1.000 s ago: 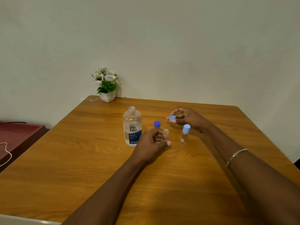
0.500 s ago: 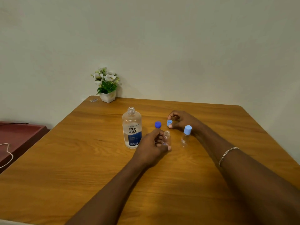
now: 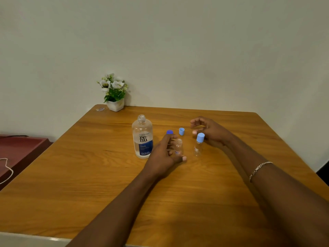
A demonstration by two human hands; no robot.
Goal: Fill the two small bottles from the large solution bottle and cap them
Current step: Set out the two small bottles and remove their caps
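On the desk [image 3: 178, 202], toward its far edge, the large solution bottle [image 3: 142, 138] stands uncapped, and my left grip [image 3: 164, 155] stays clamped on the open small bottle [image 3: 178, 147]. My right grip [image 3: 209, 130], fingers now apart, has just dropped the light blue cap [image 3: 181, 131] behind it, freeing it to pour. The capped small bottle [image 3: 199, 145] waits alongside; liquid levels are unreadable, and the dark blue cap [image 3: 169, 132] is half hidden.
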